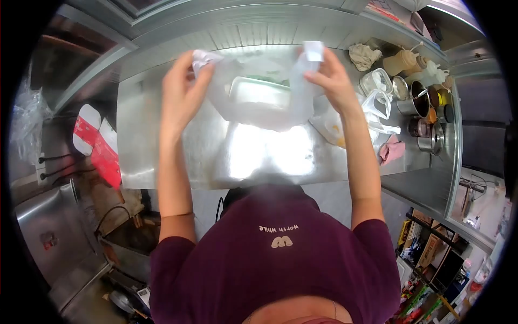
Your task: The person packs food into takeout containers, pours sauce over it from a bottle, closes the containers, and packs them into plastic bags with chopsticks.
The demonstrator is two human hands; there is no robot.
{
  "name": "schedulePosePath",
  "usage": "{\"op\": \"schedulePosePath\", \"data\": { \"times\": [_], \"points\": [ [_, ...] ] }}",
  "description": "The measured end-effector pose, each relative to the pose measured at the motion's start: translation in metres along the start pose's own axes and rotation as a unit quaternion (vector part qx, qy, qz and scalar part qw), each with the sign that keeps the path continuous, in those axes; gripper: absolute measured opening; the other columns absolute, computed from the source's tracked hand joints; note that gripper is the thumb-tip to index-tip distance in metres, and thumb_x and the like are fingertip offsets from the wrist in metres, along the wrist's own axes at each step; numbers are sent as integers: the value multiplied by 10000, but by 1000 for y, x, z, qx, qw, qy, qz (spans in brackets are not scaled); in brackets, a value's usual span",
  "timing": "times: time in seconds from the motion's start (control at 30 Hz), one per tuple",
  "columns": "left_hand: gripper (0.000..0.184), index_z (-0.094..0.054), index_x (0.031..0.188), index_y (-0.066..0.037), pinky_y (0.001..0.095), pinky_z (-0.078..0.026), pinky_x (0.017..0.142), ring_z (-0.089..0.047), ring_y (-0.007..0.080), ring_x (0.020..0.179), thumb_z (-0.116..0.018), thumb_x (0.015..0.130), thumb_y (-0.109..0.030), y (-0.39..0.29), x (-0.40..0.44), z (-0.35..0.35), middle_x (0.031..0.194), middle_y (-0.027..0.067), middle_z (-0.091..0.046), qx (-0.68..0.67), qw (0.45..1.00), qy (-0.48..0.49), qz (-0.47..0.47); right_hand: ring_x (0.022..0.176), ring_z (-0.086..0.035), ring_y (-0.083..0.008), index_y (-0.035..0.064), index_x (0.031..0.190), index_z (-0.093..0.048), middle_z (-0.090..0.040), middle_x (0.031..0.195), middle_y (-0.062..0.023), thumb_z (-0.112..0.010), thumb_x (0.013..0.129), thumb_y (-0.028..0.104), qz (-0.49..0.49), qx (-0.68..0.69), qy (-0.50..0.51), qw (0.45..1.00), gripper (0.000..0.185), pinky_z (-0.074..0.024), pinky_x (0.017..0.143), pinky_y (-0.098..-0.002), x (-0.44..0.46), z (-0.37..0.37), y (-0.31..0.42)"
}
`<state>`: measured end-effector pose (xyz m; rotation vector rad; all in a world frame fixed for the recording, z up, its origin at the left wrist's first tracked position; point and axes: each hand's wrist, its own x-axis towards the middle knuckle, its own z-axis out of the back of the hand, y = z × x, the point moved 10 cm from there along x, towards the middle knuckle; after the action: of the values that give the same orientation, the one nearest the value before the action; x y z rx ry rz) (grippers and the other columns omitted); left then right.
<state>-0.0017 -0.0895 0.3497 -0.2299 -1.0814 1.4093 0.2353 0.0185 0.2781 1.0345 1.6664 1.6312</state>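
Note:
Between my hands hangs a translucent white plastic bag (221, 102), its body blurred. My left hand (183, 94) is closed around one bunched handle of the bag. At the other side, the second handle is pinched between the thumb and fingers of my right hand (334, 81). A pale rectangular container (260, 93) shows through the bag, with something green along its far edge. It appears to be inside the bag. Beneath, the steel counter (210, 156) reflects bright light.
Right of the bag lie another plastic bag (377, 108), a pink cloth (392, 150) and a crumpled cloth (363, 56). Squeeze bottles (400, 62), jars and a metal pot (430, 141) crowd the right end. A red-and-white packet (102, 154) sits beyond the counter's left edge.

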Motion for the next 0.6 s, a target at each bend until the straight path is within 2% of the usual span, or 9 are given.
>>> {"op": "schedulePosePath", "data": {
  "times": [0.07,0.1,0.2,0.3,0.37,0.4,0.43,0.5,0.6],
  "points": [
    [158,-585,897,-16,253,-397,572,-497,153,615,-588,769,-109,3,-3,-23,702,77,-541,-25,995,56,74,1056,-516,-229,30,1211,-421,-529,1154,-165,-602,771,53,32,81,7,996,476,-393,913,-334,6,-5,3],
    [144,-566,847,-2,257,-399,563,-501,188,633,-596,747,-101,-4,-5,-18,703,76,-523,-118,989,27,87,1030,-534,-235,36,1218,-408,-536,1136,-181,-606,772,59,55,117,14,992,489,-413,891,-335,14,-6,10],
    [125,-550,809,-9,280,-421,566,-524,232,647,-594,733,-97,-41,0,1,699,88,-533,72,995,24,-65,949,-567,-235,37,1200,-410,-557,1066,-203,-597,777,51,93,184,44,978,463,-449,825,-342,9,-19,22],
    [106,-542,790,-27,325,-439,602,-536,280,672,-583,714,-89,-83,4,-9,713,101,-552,210,956,-21,-203,955,-561,-237,42,1218,-393,-561,1043,-184,-604,779,70,17,64,103,992,489,-447,810,-335,15,-41,-2],
    [123,-541,812,-35,352,-440,634,-546,285,712,-579,711,-94,-87,17,-38,742,105,-561,136,962,49,-233,846,-570,-205,59,1166,-441,-585,903,-110,-612,778,104,25,-25,108,993,427,-463,733,-304,20,-67,8],
    [132,-541,823,-39,366,-441,649,-551,288,731,-577,710,-97,-89,21,-50,757,107,-565,98,960,85,-246,828,-570,-197,63,1147,-462,-590,882,-93,-619,775,128,24,-69,116,991,409,-466,713,-298,24,-78,5],
    [159,-542,845,-32,368,-439,667,-550,294,751,-591,706,-92,-89,25,-59,787,117,-567,102,961,106,-236,810,-569,-189,67,1128,-483,-595,861,-75,-626,773,152,24,-114,124,985,392,-469,694,-292,29,-90,1],
    [213,-545,887,-18,374,-434,704,-548,305,789,-618,698,-83,-86,33,-75,847,139,-572,107,958,150,-220,848,-559,-190,68,1103,-519,-590,918,-78,-645,763,213,17,-204,146,968,391,-466,692,-297,53,-96,-20],
    [200,-555,886,-8,345,-439,727,-562,275,805,-618,715,-90,-78,33,-76,830,119,-582,23,963,178,-199,940,-531,-206,63,1131,-540,-562,1041,-88,-621,775,346,-42,-153,144,977,461,-462,744,-296,51,-90,-32]
  ]
}}
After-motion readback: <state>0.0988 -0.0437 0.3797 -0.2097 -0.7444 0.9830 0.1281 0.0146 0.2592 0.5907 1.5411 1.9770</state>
